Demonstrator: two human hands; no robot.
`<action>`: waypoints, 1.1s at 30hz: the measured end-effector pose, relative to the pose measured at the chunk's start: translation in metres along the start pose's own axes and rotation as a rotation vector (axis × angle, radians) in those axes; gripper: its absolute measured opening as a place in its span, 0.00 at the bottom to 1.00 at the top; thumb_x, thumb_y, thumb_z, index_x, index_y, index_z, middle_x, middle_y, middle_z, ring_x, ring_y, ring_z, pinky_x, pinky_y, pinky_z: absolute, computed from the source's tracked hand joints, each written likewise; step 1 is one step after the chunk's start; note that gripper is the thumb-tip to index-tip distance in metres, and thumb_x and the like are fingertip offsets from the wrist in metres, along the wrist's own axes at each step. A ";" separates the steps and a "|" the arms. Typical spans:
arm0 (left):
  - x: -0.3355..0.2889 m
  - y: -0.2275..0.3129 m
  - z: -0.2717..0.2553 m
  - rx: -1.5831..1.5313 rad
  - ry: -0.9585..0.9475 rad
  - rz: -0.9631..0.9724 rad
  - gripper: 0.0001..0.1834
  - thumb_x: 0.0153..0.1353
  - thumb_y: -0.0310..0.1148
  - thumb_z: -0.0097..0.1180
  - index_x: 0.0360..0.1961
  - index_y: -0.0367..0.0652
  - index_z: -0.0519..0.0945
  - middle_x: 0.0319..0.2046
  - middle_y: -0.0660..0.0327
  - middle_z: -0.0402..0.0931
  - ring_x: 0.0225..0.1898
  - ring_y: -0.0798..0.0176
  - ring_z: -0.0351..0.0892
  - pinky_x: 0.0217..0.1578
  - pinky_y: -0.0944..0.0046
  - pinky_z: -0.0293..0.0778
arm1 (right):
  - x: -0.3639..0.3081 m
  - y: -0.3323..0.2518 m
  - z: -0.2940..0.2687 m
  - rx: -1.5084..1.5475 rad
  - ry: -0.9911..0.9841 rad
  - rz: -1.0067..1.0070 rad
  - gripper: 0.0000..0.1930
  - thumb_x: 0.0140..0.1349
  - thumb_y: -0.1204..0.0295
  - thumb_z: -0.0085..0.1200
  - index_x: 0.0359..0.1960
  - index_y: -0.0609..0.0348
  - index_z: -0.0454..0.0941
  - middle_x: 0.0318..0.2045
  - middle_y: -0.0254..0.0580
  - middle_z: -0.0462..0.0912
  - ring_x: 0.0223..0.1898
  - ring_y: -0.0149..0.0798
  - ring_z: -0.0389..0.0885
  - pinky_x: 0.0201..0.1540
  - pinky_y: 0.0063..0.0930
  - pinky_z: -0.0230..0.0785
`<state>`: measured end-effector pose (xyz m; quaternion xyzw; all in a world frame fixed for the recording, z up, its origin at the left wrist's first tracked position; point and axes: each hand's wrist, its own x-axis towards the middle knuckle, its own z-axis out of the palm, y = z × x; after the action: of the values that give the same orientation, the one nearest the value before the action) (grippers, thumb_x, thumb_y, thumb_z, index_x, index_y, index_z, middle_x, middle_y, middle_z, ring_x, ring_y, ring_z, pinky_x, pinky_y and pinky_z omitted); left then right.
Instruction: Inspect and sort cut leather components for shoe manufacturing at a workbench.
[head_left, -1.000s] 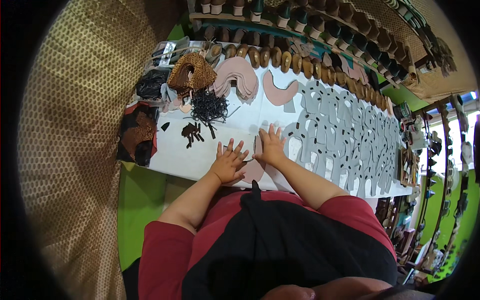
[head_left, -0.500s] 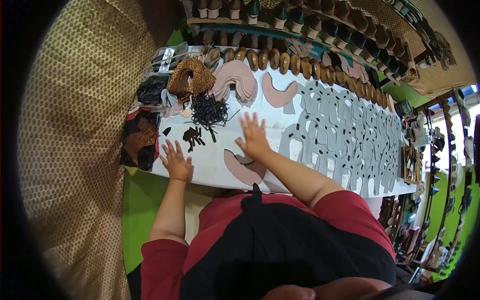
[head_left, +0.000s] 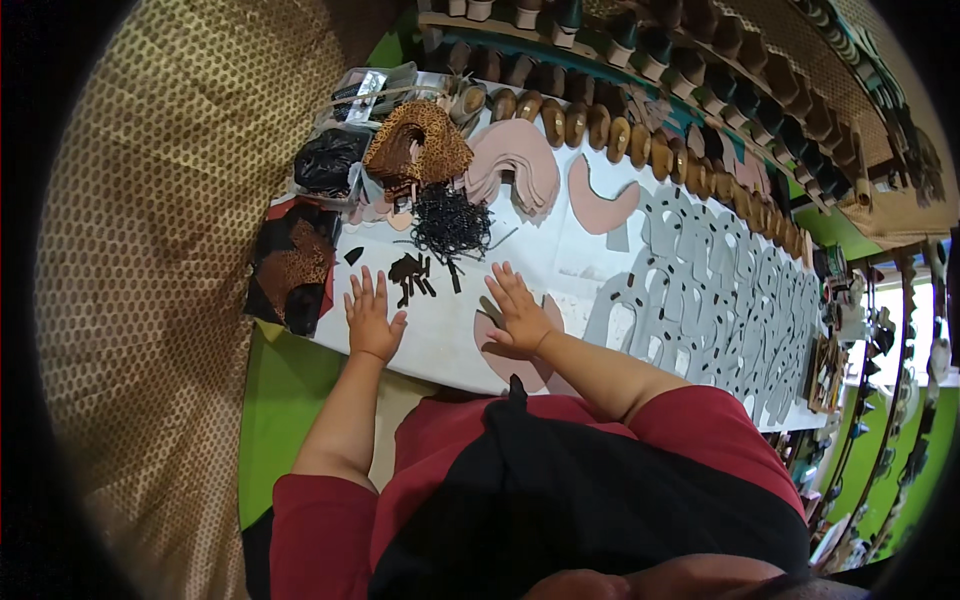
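Currently, the left hand (head_left: 375, 325) and right hand (head_left: 521, 318) are spread, holding nothing; a sideways sweep could scatter the dark strips (head_left: 411, 277) or shift the pink piece (head_left: 517, 371).

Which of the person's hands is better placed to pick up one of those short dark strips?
Probably the left hand: it is open and empty, close beside the short dark strips. The right hand, also open, is farther off, over the curved pink piece.
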<state>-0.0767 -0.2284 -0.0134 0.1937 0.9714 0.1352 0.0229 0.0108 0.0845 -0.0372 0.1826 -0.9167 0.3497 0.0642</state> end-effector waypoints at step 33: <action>0.003 0.002 -0.004 -0.007 -0.022 -0.051 0.45 0.60 0.46 0.59 0.76 0.47 0.55 0.78 0.51 0.45 0.78 0.44 0.43 0.73 0.40 0.40 | -0.001 -0.008 0.002 -0.017 -0.065 -0.042 0.48 0.65 0.38 0.45 0.76 0.61 0.48 0.75 0.63 0.47 0.76 0.69 0.40 0.75 0.60 0.35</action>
<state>-0.0792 -0.2260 -0.0092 0.1703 0.9752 0.1360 0.0379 0.0144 0.0782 -0.0341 0.2124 -0.9171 0.3345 0.0434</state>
